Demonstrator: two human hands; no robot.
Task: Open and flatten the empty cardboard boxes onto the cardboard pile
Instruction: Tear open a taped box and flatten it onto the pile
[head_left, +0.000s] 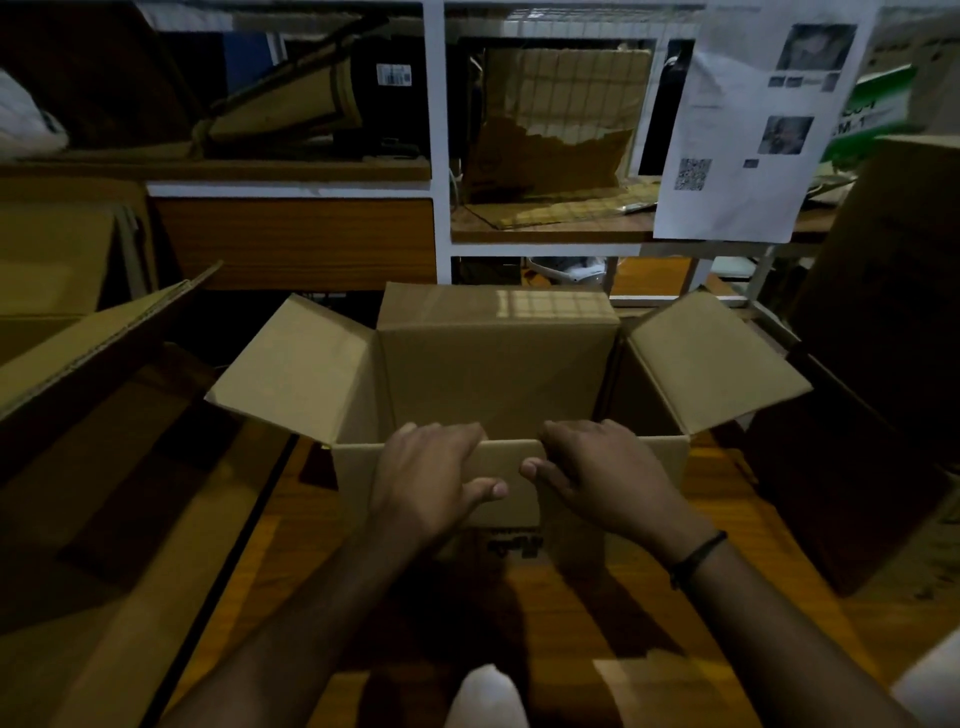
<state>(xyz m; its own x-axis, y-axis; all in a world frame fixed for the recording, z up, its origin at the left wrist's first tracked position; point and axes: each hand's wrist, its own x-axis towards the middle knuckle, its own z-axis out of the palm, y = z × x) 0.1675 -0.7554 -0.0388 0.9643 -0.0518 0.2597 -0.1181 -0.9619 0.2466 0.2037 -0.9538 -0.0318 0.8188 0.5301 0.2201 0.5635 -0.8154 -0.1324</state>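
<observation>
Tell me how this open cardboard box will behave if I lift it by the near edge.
Probably light: nothing shows inside the cardboard box. Likely to flex, since its left flap and right flap splay open and the left hand and right hand grip only the near wall. It may tilt away, hanging from that one edge.

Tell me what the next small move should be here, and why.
Probably lift and tip the box to reach its underside. The left flap, right flap and far flap are already spread open, the box stands square, and the left hand and right hand both grip its near edge, fingers inside, thumbs outside.
</observation>
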